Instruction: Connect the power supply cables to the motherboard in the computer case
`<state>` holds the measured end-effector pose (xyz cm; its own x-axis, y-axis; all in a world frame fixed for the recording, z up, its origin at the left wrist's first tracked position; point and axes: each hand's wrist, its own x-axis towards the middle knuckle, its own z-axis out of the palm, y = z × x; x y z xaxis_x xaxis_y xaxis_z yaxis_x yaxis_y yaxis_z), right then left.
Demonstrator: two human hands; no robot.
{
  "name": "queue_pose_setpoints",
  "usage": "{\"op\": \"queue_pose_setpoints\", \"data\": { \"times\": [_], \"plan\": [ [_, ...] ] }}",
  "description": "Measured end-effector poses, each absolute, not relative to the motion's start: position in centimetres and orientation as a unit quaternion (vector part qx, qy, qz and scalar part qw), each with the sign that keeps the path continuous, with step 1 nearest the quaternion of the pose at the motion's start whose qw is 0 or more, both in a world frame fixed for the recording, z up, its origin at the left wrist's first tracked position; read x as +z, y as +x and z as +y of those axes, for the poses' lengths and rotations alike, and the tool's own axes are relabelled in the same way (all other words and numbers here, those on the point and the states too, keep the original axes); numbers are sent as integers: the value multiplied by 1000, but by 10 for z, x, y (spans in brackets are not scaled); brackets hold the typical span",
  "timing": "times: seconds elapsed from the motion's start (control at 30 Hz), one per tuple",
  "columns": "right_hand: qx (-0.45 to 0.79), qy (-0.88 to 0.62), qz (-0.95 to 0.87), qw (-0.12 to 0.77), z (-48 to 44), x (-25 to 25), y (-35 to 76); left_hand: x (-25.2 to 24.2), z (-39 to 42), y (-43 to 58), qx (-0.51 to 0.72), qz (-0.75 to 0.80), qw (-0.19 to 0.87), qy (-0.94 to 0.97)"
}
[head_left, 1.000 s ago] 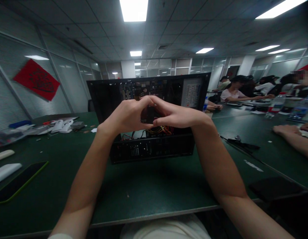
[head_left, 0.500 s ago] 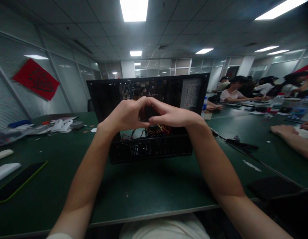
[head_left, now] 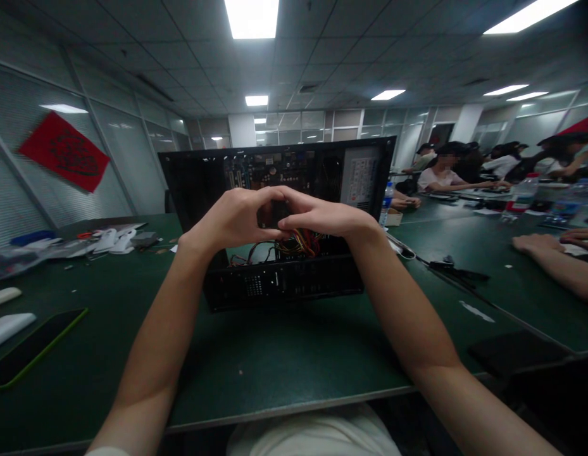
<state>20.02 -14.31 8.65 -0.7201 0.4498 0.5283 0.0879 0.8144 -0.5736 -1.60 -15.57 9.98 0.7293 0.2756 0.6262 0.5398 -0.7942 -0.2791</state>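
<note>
An open black computer case (head_left: 284,284) stands on the green table, its inside facing me. In it I see a circuit board (head_left: 275,168), a silver labelled power supply (head_left: 362,174) at the upper right and a tangle of coloured cables (head_left: 306,244). In front of it my left hand (head_left: 234,218) and my right hand (head_left: 325,216) meet at fingertips and thumb tips, making a rounded ring. Both have thumb and curved fingers apart, with nothing visible between them. Whether either touches the case I cannot tell; the fingers cover part of its inside.
On the left of the green table (head_left: 275,380) lie a phone-like black slab with a green edge (head_left: 37,348), white pieces (head_left: 11,329) and plastic bags (head_left: 116,240). Black cables (head_left: 457,272) and a paper strip (head_left: 476,311) lie right. Another person's arm (head_left: 554,259) rests farther right.
The whole view has shifted slightly, so the case and hands appear a little farther left. My hands keep nearly the same ring pose.
</note>
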Motion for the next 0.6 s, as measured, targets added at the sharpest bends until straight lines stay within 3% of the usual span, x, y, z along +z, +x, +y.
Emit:
{"op": "queue_pose_setpoints", "data": {
  "times": [0.6],
  "plan": [
    [297,-169,-855,391,-141,80,186,101,-152,-21,-289,-235,192,-908]
  ]
}}
